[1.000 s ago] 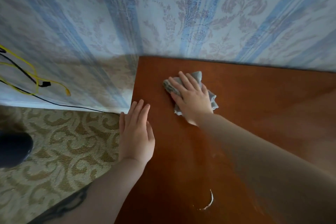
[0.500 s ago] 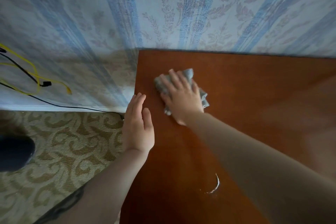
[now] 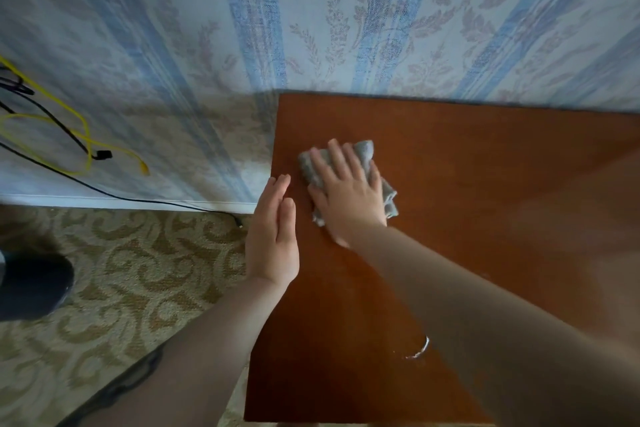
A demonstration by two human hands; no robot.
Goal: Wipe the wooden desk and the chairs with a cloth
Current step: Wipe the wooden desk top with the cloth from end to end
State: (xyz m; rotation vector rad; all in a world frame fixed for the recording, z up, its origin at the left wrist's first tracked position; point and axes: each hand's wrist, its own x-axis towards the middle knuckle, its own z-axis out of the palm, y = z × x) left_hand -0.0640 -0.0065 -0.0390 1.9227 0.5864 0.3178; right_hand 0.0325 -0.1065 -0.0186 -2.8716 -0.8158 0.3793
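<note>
At the far left a dark rounded object [image 3: 33, 284] is sitting on the patterned beige carpet [image 3: 138, 270], and above it yellow and black cables [image 3: 74, 135] are hanging against the wallpaper [image 3: 346, 17], which is showing blue stripes and faded floral scrolls down to a white baseboard [image 3: 121, 202]. The reddish-brown wooden tabletop [image 3: 485, 184] is butting against that wall along its far edge, its left edge standing over the carpet. The left hand [image 3: 273, 239] is resting on edge right at the tabletop's left border, its fingers [image 3: 277, 189] lying straight and pressed together, gripping nothing. Just beside it, near the tabletop's far left corner, the right hand [image 3: 349, 194] is pressing palm-down on the cloth [image 3: 365, 151], its fingers [image 3: 337, 158] spreading flat over the fabric rather than curling around it. The cloth is grey, crumpled and bunched, lying flat on the tabletop with folds showing past the fingertips and a ragged edge poking out at the hand's right side. Nearer the camera, a small curved white mark [image 3: 420, 348] is showing on the wood beside the right forearm. The right part of the tabletop is looking paler under a soft sheen.
</note>
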